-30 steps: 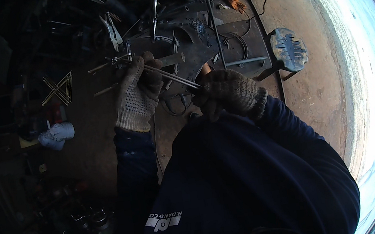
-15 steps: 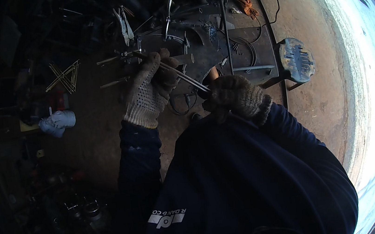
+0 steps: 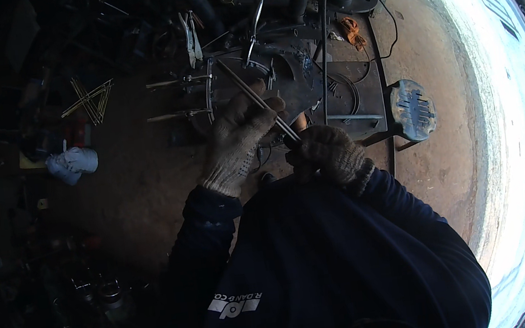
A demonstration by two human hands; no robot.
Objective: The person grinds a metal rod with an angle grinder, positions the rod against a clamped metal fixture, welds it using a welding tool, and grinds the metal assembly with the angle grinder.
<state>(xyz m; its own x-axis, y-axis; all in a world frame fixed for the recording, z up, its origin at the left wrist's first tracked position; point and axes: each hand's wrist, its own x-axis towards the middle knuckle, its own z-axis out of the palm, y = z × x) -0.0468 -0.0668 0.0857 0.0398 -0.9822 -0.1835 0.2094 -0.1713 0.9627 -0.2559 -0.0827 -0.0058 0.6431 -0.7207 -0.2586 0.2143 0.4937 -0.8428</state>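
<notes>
Both my hands wear knitted work gloves. Thin grey rods (image 3: pixel 243 86), which look like welding rods, slant between them, their far ends pointing up and left over the bench. The fingers of my left hand (image 3: pixel 236 134) are bent around the rods partway along. Closer to my body, my right hand (image 3: pixel 331 150) is closed on their near ends, which its fingers hide. Beyond the left hand, a curved metal piece (image 3: pixel 209 88) lies on the dark metal workbench (image 3: pixel 297 99), with locking pliers (image 3: pixel 190 41) and another clamp (image 3: pixel 256 30) standing by it.
A dark stool (image 3: pixel 414 109) stands right of the bench. An orange cloth (image 3: pixel 352 31) and a coiled cable (image 3: pixel 353 90) lie at the bench's right. To the left are crossed brass-coloured rods (image 3: pixel 94 99) and a pale cloth-like bundle (image 3: pixel 72 162).
My left hand has turned and slid down the rods toward my right hand, baring their far part. My right hand stays around the near ends. The view has shifted slightly.
</notes>
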